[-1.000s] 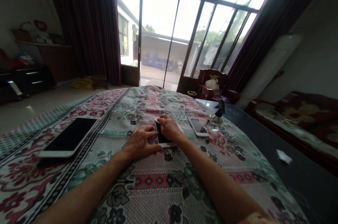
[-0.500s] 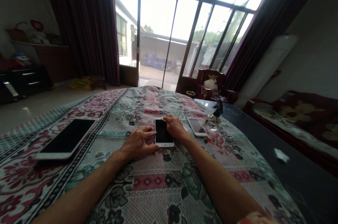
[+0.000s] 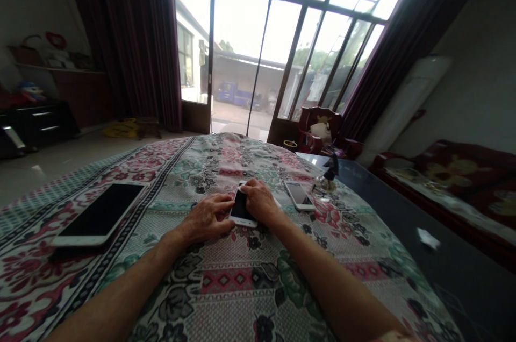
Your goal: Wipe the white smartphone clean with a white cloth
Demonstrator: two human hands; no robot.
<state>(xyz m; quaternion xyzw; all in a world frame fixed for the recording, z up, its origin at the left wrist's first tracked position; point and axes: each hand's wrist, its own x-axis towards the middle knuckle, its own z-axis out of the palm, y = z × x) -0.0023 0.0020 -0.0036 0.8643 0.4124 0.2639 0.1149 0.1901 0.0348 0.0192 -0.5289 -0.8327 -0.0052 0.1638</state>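
Observation:
A white smartphone (image 3: pixel 241 210) with a dark screen lies face up on the patterned tablecloth, slightly turned. My left hand (image 3: pixel 207 216) grips its left side, thumb at the lower corner and fingers along the edge. Over the right part of the screen, my right hand (image 3: pixel 261 201) presses a small white tissue (image 3: pixel 242 187) with bunched fingers; most of the tissue is hidden. Just right of it lies a second white phone (image 3: pixel 299 196). Far to the left, a large white tablet-like device (image 3: pixel 100 214) with a black screen rests tilted, its near end raised off the cloth.
A small dark figurine on a clear base (image 3: pixel 328 178) stands beyond the second phone. The floral tablecloth (image 3: pixel 229 304) covers the round table. On the dark surface to the right is a crumpled white paper (image 3: pixel 428 238). A red wooden sofa (image 3: pixel 447 164) stands behind.
The phone has turned clockwise and shifted slightly left under my hands. My right hand has moved a little left and down across its screen; my left hand has followed left.

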